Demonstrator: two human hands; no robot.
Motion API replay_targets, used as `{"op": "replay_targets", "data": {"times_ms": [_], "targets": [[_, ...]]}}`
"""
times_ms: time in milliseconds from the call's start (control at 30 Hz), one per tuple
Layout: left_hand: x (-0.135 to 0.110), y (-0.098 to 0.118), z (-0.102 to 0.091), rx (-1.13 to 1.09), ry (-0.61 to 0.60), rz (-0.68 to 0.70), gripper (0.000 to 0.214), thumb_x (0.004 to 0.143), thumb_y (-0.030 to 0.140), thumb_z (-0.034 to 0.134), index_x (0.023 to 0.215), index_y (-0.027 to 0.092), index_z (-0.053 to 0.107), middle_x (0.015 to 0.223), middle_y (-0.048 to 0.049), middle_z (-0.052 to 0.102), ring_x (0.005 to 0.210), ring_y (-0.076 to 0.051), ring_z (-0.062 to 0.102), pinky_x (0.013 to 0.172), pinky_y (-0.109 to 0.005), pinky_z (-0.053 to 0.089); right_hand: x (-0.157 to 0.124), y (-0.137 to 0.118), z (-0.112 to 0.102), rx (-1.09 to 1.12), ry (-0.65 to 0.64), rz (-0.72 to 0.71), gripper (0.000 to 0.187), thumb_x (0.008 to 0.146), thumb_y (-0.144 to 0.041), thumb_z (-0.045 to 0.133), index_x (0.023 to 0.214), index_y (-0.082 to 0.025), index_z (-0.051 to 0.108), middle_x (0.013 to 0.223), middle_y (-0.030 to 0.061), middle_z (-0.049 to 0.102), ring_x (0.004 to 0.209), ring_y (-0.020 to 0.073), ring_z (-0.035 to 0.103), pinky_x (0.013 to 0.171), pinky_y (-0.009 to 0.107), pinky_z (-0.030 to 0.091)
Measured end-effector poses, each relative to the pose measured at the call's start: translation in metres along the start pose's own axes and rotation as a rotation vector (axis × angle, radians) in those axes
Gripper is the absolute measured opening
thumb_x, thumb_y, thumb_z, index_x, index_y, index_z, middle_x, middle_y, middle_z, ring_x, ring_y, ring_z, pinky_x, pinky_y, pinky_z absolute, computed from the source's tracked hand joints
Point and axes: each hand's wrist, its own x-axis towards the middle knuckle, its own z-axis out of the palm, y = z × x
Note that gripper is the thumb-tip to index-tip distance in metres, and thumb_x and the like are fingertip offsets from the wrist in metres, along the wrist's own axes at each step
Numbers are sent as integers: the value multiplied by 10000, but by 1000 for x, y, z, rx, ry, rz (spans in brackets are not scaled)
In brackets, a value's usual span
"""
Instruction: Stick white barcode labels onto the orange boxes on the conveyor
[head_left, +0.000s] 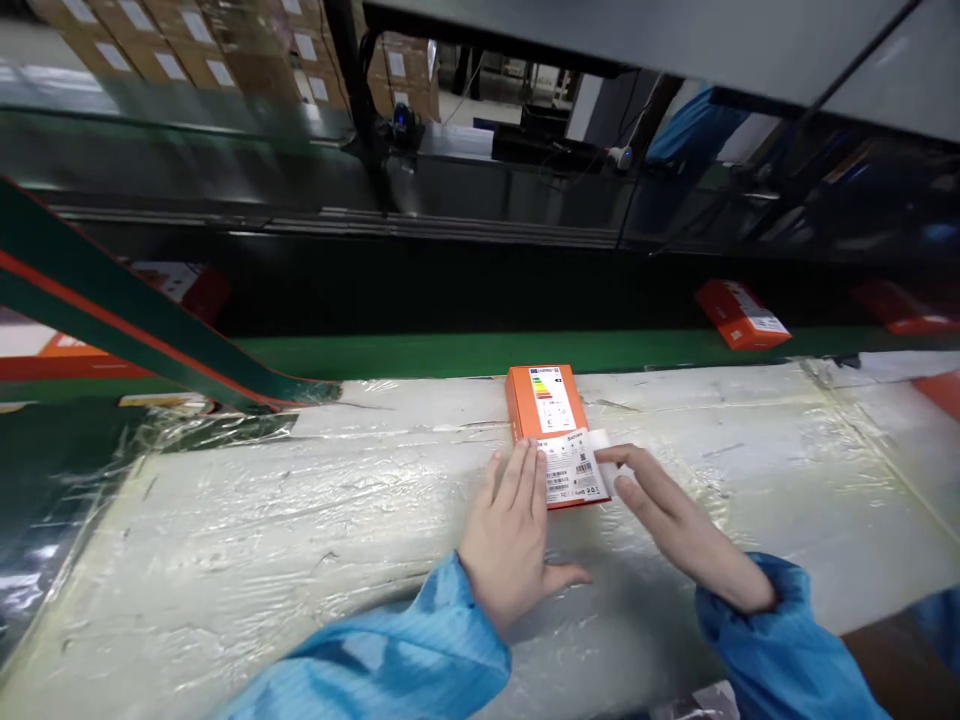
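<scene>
A flat orange box (572, 405) lies on the film-covered bench in front of me. On its far half is a white label with coloured energy bars. A white barcode label (571, 476) covers the near half, and a white flap of it sticks out past the right edge. My left hand (514, 525) lies on the box's left side with straight fingers pressing on the label's left part and its thumb spread. At the right edge my right hand (667, 510) touches the flap with its index finger, the thumb held apart from it; nothing shows clearly gripped.
Behind the bench runs a green conveyor belt (450, 352) with an orange box (742, 315) at right and another orange box (75, 342) at left. A dark green sloping strip (150, 320) with red edges crosses the left side. Cartons (172, 45) are stacked beyond.
</scene>
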Motion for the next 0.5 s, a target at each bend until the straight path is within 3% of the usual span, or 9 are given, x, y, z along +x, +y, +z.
{"op": "replay_targets", "data": {"times_ms": [67, 167, 267, 333, 400, 433, 500], "targets": [[10, 12, 5, 39, -35, -44, 1314, 606, 914, 487, 1452, -67, 266, 1528, -237, 131, 1450, -338, 3, 1208, -509, 138, -13, 19, -24, -99, 210, 55, 418, 1002, -557, 400, 1215, -223, 530, 1221, 57, 515, 1145, 248, 474, 992, 376, 377], [32, 33, 18, 35, -71, -74, 1393, 517, 871, 633, 1463, -69, 230, 1528, -259, 64, 1440, -373, -23, 1210, -500, 133, -41, 60, -55, -248, 666, 169, 480, 959, -615, 426, 1140, -200, 587, 1147, 71, 570, 1075, 277, 518, 958, 417, 389], [51, 49, 24, -90, -90, 58, 1231, 636, 773, 649, 1468, -39, 246, 1535, -244, 58, 1436, -385, 22, 1197, -516, 162, -66, 95, -63, -264, 892, 268, 484, 936, -627, 462, 1107, -195, 598, 1089, 69, 594, 1029, 286, 542, 905, 417, 422], [54, 51, 17, -256, -122, 283, 982, 789, 686, 560, 1454, 7, 313, 1521, -205, 211, 1427, -333, 179, 1189, -476, 223, -73, 104, -49, -263, 893, 241, 504, 912, -645, 494, 1089, -182, 593, 1052, 80, 593, 1001, 294, 552, 891, 422, 429], [45, 43, 4, -441, -121, 485, 726, 901, 569, 468, 1440, 95, 359, 1457, -118, 392, 1352, -228, 373, 1152, -372, 331, -73, 100, -20, -274, 845, 132, 520, 914, -639, 509, 1106, -159, 566, 1040, 105, 574, 993, 303, 549, 890, 436, 433], [36, 36, -2, -507, -75, 526, 610, 930, 497, 447, 1426, 149, 378, 1413, -72, 460, 1294, -181, 445, 1112, -323, 384, -71, 93, -2, -288, 819, 63, 533, 925, -627, 511, 1150, -144, 538, 1065, 125, 555, 1017, 312, 535, 900, 450, 432], [14, 15, -10, -510, 131, 421, 449, 926, 351, 474, 1358, 234, 437, 1347, -30, 524, 1234, -158, 494, 1052, -308, 433, -66, 77, 38, -340, 763, -45, 613, 948, -588, 527, 1322, -115, 416, 1193, 171, 480, 1130, 342, 467, 961, 495, 405]]}}
